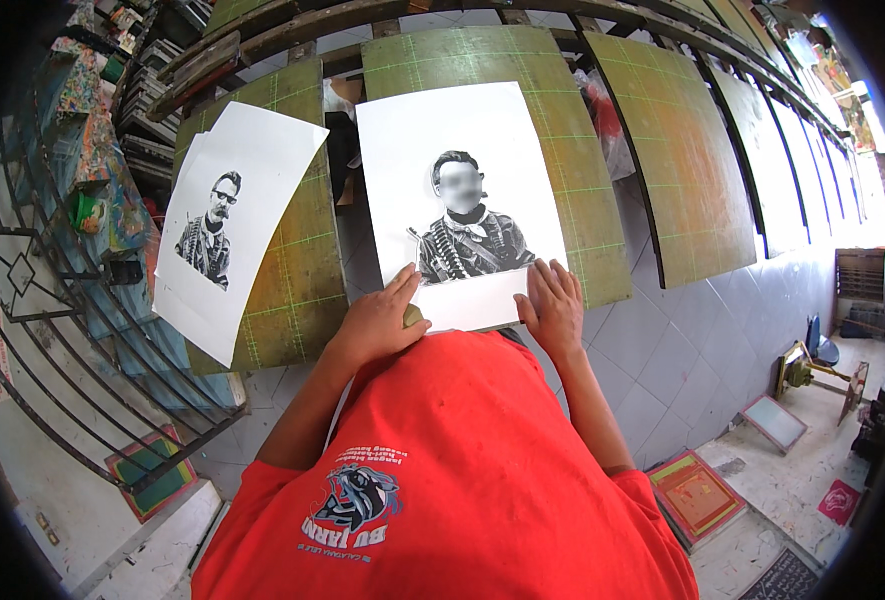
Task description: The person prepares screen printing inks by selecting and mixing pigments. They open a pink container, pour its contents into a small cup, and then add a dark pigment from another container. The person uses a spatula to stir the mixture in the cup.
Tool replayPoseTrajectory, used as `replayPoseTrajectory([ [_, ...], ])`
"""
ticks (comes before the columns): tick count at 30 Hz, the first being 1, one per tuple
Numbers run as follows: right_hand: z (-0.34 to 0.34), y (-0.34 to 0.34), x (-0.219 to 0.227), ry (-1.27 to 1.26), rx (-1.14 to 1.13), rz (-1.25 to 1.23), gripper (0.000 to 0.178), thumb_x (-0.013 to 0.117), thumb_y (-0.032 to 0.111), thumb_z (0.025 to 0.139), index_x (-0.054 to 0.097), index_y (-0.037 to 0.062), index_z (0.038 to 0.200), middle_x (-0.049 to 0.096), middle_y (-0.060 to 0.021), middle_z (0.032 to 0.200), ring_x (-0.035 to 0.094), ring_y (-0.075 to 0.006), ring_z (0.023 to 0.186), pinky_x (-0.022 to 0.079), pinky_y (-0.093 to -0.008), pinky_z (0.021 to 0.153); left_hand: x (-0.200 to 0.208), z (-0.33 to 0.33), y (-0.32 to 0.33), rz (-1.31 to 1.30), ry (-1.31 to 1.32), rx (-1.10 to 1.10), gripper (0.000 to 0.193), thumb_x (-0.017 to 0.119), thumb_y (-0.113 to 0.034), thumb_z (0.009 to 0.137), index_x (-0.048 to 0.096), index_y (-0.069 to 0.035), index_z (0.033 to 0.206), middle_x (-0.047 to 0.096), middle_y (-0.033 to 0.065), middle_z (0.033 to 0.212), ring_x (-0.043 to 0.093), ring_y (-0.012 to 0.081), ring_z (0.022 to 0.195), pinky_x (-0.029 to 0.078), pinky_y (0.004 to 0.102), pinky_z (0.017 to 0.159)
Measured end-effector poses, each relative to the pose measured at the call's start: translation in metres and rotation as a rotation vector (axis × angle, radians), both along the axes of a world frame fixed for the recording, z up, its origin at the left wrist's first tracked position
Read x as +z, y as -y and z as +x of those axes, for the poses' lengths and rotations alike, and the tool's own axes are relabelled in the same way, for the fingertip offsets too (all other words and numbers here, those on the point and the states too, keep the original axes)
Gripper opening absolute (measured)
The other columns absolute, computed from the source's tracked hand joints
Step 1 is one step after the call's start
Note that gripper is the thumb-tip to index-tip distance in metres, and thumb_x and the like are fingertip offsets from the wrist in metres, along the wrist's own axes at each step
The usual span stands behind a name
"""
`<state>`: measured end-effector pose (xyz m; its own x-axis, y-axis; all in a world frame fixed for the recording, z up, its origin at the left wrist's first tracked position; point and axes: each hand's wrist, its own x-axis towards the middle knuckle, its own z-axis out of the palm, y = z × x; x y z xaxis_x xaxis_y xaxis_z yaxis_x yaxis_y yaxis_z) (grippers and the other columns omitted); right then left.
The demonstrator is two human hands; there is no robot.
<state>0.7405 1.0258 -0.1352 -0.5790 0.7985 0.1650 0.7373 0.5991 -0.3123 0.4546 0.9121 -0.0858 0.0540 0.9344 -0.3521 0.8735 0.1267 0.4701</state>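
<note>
One olive-green rectangular gridded board (590, 215), the surface, bare along its right and far edges; on it, one white rectangular paper sheet with a black-and-white portrait (462, 215), long axis running away from the person. Across a gap leftward, overlapping white portrait-printed sheets (237, 225). Left hand (384, 312) and right hand (556, 310), grips open, fingers extended, equally near, at the sheet's lower side edges.

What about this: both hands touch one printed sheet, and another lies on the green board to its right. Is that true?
No: the head view shows the other sheet on the green board to the left, not right. The left hand and right hand do touch one printed sheet.
</note>
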Motion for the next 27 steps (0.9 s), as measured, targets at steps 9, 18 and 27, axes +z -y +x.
replayPoseTrajectory([
  [9,0.002,0.000,-0.003,0.006,0.000,-0.017,0.049,0.065,0.033,0.087,0.059,0.0053,0.128,0.056,-0.0085,0.137,0.046,-0.0309,0.131,0.031,-0.0483,0.111,0.004,0.001,-0.001,-0.016,0.007,0.007,0.079,0.061,-0.045,0.084,0.038,0.003,0.143,0.034,0.0161,0.153,0.062,0.0341,0.110,0.050,0.0424,0.093],
  [18,0.001,0.001,0.000,-0.025,0.000,0.007,0.054,0.066,0.034,0.087,0.056,0.0039,0.131,0.053,-0.0139,0.139,0.046,-0.0315,0.131,0.031,-0.0472,0.110,0.000,0.000,0.000,-0.005,0.020,0.014,0.078,0.061,-0.045,0.084,0.039,0.002,0.142,0.034,0.0156,0.153,0.063,0.0340,0.110,0.050,0.0429,0.093],
  [27,-0.001,0.001,0.010,-0.265,-0.089,-0.004,0.055,0.069,0.021,0.084,0.053,0.0015,0.133,0.052,-0.0208,0.138,0.048,-0.0357,0.129,0.037,-0.0455,0.107,0.039,-0.004,0.000,-0.031,0.183,0.197,0.073,0.067,-0.033,0.083,0.039,-0.006,0.145,0.031,0.0164,0.155,0.045,0.0365,0.132,0.042,0.0428,0.105],
])
